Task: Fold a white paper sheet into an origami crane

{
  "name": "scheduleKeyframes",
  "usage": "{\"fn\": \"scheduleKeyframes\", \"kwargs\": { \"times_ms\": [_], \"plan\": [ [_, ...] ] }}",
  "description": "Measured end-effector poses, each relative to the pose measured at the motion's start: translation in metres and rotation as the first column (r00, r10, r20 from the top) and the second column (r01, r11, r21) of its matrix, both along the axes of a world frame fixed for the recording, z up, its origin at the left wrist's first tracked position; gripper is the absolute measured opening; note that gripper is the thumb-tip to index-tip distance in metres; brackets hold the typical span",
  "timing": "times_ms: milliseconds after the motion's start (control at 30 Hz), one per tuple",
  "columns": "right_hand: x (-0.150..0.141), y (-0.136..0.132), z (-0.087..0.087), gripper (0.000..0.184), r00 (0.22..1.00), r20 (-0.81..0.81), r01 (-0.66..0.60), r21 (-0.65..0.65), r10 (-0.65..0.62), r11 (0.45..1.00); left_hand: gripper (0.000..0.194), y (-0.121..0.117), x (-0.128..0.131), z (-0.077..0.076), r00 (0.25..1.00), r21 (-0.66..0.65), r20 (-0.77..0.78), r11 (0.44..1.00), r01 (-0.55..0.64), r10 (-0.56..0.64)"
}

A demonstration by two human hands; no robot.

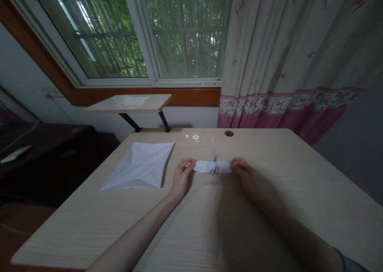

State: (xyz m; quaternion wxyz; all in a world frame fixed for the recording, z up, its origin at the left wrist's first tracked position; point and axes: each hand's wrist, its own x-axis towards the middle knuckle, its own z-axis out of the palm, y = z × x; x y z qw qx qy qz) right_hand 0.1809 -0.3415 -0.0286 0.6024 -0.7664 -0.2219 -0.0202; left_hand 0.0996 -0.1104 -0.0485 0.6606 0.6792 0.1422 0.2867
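A small folded white paper figure (212, 166) with two flat wings and a thin upright point rests on the light wooden table (209, 224). My left hand (182, 175) pinches the end of its left wing. My right hand (241, 169) pinches the end of its right wing. Both hands rest on the table surface, fingers closed on the paper.
A creased, unfolded white paper sheet (140, 166) lies on the table to the left. A round cable hole (229, 133) sits near the far edge. Beyond are a small wall shelf (128, 103), a window and a patterned curtain (293, 56). Dark furniture (44, 156) stands at left.
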Motion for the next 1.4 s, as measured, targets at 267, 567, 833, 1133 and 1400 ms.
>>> {"fn": "scheduleKeyframes", "kwargs": {
  "times_ms": [267,567,833,1133,1400],
  "plan": [
    [0.008,0.001,-0.021,0.020,0.975,0.192,0.135,-0.123,-0.110,0.983,0.019,0.000,-0.006,0.009,0.996,0.290,-0.071,0.957,-0.022,0.045],
    [0.013,0.005,-0.044,0.019,0.889,0.411,0.309,-0.219,-0.200,0.925,0.017,0.002,-0.010,0.011,0.975,0.543,-0.172,0.839,-0.027,0.142],
    [0.012,0.006,-0.041,0.014,0.921,0.358,0.287,-0.351,-0.156,0.891,0.007,-0.007,-0.016,0.017,0.978,0.761,-0.088,0.646,-0.056,0.189],
    [0.010,0.002,-0.035,0.016,0.935,0.326,0.240,-0.291,-0.140,0.926,0.024,-0.010,-0.019,0.014,0.986,0.847,0.160,0.520,-0.112,-0.049],
    [0.008,0.002,-0.030,0.016,0.952,0.286,0.180,-0.229,-0.111,0.957,0.025,-0.019,-0.025,0.020,0.951,0.810,0.056,0.571,0.135,-0.304]
  ]
}}
